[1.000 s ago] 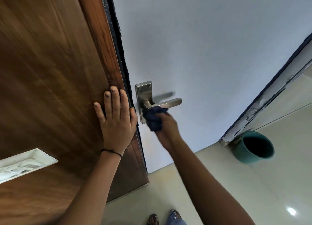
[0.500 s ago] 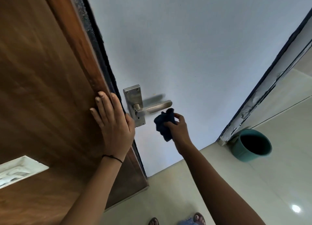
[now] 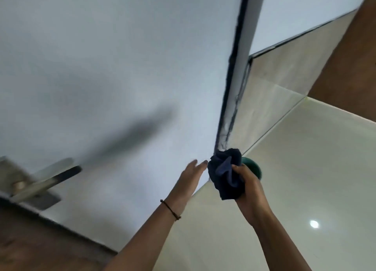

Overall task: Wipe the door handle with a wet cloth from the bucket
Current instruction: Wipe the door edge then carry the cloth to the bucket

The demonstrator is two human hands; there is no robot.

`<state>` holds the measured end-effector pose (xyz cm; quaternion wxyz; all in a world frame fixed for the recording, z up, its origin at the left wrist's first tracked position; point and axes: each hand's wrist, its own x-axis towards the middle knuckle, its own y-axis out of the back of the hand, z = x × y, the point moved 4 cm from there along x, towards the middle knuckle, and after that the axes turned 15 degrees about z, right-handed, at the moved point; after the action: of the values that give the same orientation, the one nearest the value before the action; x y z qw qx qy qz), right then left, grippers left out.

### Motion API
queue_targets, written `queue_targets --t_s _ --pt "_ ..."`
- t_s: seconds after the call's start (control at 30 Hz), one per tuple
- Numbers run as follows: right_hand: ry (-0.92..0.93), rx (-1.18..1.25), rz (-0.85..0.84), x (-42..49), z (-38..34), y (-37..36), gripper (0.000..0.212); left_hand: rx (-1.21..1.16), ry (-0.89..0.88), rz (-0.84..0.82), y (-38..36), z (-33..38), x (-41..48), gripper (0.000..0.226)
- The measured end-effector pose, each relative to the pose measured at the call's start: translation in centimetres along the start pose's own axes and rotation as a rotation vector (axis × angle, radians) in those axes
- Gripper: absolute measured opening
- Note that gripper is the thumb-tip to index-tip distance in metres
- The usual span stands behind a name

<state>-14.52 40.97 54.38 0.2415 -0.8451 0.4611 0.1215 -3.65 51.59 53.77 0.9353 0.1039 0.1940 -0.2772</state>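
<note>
Clenched in my right hand (image 3: 251, 186) is the dark blue cloth (image 3: 226, 174), bunched up directly over the green bucket (image 3: 253, 167) on the floor. My left hand (image 3: 190, 177) reaches flat and loose beside it, fingertips nearly touching the cloth. Far left, the blurred door handle (image 3: 43, 181) stands well apart from both hands.

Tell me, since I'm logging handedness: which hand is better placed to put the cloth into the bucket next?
Probably the right hand: it grips the dark blue cloth directly in front of the green bucket. The left hand is open and empty beside the cloth.
</note>
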Motion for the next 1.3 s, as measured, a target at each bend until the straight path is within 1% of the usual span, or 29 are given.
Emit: queue_targets --t_s 0.07,0.1,0.17,0.27,0.33,0.43,0.5,0.57,0.67,0.77,0.8,0.87,0.93,1.0,1.07,1.13,1.17,1.23,1.3 --pt "0.052 -0.038 0.045 1.7 -2.0 3.4 0.032 -0.13 0.151 -0.213 -5.0 -0.2 0.3 0.049" --pt "0.074 -0.069 0.059 2.3 -2.9 4.9 0.034 -0.159 0.184 -0.281 -7.2 -0.4 0.5 0.047" --pt "0.103 -0.132 0.128 3.7 -4.2 7.3 0.032 -0.201 0.22 -0.352 -10.9 -0.9 1.2 0.056" --pt "0.092 -0.162 0.219 6.8 -5.6 10.6 0.025 -0.339 0.267 -0.377 -15.6 -1.1 3.2 0.058" --pt "0.088 -0.184 0.241 9.4 -6.5 12.1 0.022 -0.432 0.322 -0.357 -17.9 -1.3 5.1 0.066" --pt "0.038 -0.186 0.269 14.5 -7.7 14.1 0.022 -0.551 0.417 -0.38 -21.2 -1.5 9.5 0.076" --pt "0.004 -0.226 0.314 19.3 -8.1 15.9 0.024 -0.574 0.46 -0.399 -24.5 -1.8 13.2 0.072" --pt "-0.019 -0.276 0.346 22.2 -8.5 16.9 0.024 -0.518 0.415 -0.386 -26.5 -1.8 15.5 0.063" --pt "-0.096 -0.322 0.386 29.0 -9.4 19.5 0.03 -0.4 0.416 -0.328 -31.5 -2.5 21.8 0.052" --pt "-0.189 -0.231 0.349 35.7 -9.9 22.1 0.041 -0.344 0.438 -0.247 -36.0 -3.3 28.4 0.038" --pt "-0.205 -0.244 0.349 38.0 -9.5 23.0 0.041 -0.329 0.465 -0.242 -37.3 -3.6 30.4 0.036" --pt "-0.199 -0.361 0.357 42.2 -8.6 24.3 0.04 -0.299 0.574 -0.229 -39.2 -4.8 33.7 0.037" --pt "-0.221 -0.457 0.305 46.5 -6.6 25.1 0.046 -0.275 0.661 -0.182 -40.8 -7.2 37.2 0.036" --pt "-0.259 -0.496 0.234 50.7 -3.8 25.9 0.055 -0.226 0.664 -0.097 -41.7 -9.9 40.8 0.028" --pt "-0.325 -0.548 0.193 55.6 0.7 27.4 0.06 -0.18 0.646 -0.004 -42.7 -13.8 45.0 0.028" --pt "-0.455 -0.583 0.186 60.3 6.4 29.0 0.063 -0.149 0.654 0.086 -43.3 -17.9 49.0 0.03" --pt "-0.534 -0.58 0.205 62.2 8.9 29.6 0.068 -0.152 0.66 0.134 -43.4 -19.7 50.6 0.031" --pt "-0.708 -0.453 0.286 65.8 15.2 31.0 0.079 -0.212 0.689 0.24 -43.7 -24.8 54.3 0.035" --pt "-0.845 -0.274 0.353 68.6 20.7 31.5 0.071 -0.28 0.75 0.34 -44.0 -30.1 57.5 0.04"
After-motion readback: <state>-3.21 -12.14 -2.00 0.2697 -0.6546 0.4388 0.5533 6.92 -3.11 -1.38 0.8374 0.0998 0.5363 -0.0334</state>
